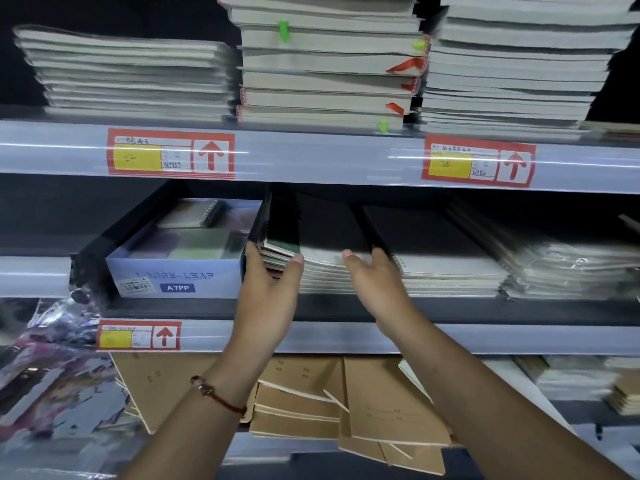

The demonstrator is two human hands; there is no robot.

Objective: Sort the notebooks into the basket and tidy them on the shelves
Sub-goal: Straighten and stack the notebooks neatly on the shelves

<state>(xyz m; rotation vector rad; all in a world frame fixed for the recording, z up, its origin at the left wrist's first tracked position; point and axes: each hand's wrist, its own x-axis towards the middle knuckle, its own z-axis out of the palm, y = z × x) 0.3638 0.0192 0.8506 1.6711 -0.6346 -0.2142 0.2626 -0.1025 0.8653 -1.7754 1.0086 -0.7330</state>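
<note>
Only one view is given, taken from a wide-angle camera worn on the head. The shelves (311,157) are faced straight on and from very near, so the frame is filled by them from 9 to 3 o'clock. The view is tilted slightly downward. Both forearms are seen entering from 6 o'clock. Straight lines are bent toward the edges by the lens.

Both bare forearms reach up and forward, side by side. The left hand (268,292), a red cord bracelet (216,396) at its wrist, spreads thumb and fingers wide. The right hand (375,282) looks relaxed, fingers apparently lightly bent, palm facing inward.
</note>
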